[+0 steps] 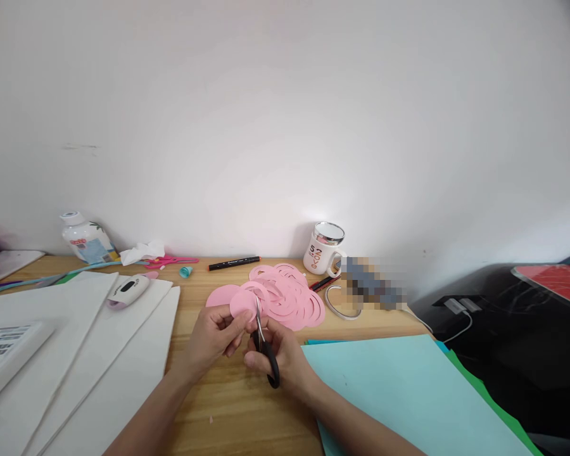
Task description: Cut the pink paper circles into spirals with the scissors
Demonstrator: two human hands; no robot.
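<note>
My left hand [221, 332] pinches a pink paper circle [242, 302] between thumb and fingers, near the middle of the wooden table. Closed around the black handles of a pair of scissors [266, 351] is my right hand [285, 354]. The scissors' metal blades point up and away, at the right edge of the pink circle. Just behind both hands lies a heap of pink paper rings and cut pieces [289, 294]. Another pink round piece [221, 295] shows to the left, partly covered by the held circle.
White sheets [137, 354] lie left, bearing a small white device [129, 291]. Light blue paper [384, 386] lies right. Along the wall stand a white bottle [88, 240] and a mug [320, 250], with a black marker [234, 263] and pink scissors [171, 260] between them.
</note>
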